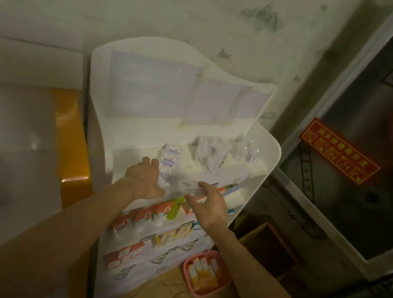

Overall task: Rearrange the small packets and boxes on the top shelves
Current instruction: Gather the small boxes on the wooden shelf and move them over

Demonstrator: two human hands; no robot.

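Print on the small boxes (169,161) is too blurred to read; the left hand (144,179) hides one box's lower edge.

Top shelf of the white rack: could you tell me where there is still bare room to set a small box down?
On the top shelf, a bare patch lies between the stack of white boxes and the clear packets. Left of the stack, the left hand rests on bare shelf. The right end is crowded by packets and clear cases. The right hand holds a small packet.

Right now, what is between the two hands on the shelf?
In the head view, small white boxes stand between the left hand and the right hand, which holds a clear packet.
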